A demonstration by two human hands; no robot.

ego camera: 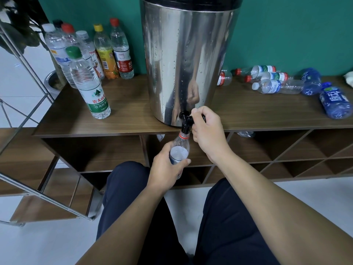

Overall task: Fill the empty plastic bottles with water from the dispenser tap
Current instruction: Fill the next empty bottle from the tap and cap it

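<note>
Bottle [179, 150], clear plastic with a red neck ring, stands upright directly beneath the tap [185, 122] of the steel dispenser [188, 60], its open mouth right at the black spout. The left hand [168, 169] grasps it around the lower body: the thumb [183, 162] curls across the label on the near side, the other fingers wrap round the far side out of sight, so the neck and shoulder rise clear above the grip. The right hand [207, 133] is clenched on the tap's black lever, just right of the spout, fingers curled over the top and thumb underneath.

The dispenser sits at the front edge of a wooden shelf top [124, 100], its tap overhanging the edge. Left of the dispenser stands a group of capped bottles [103, 50], upright, with one green-capped bottle [87, 85] nearer the front edge. Right of the dispenser, several bottles lie on their sides: clear ones with red or white caps [267, 79] near the wall, and two blue bottles [324, 92] farther right. Below the dispenser, open shelf compartments [286, 150] show, and the person's knees in dark trousers [229, 217] sit before them.
</note>
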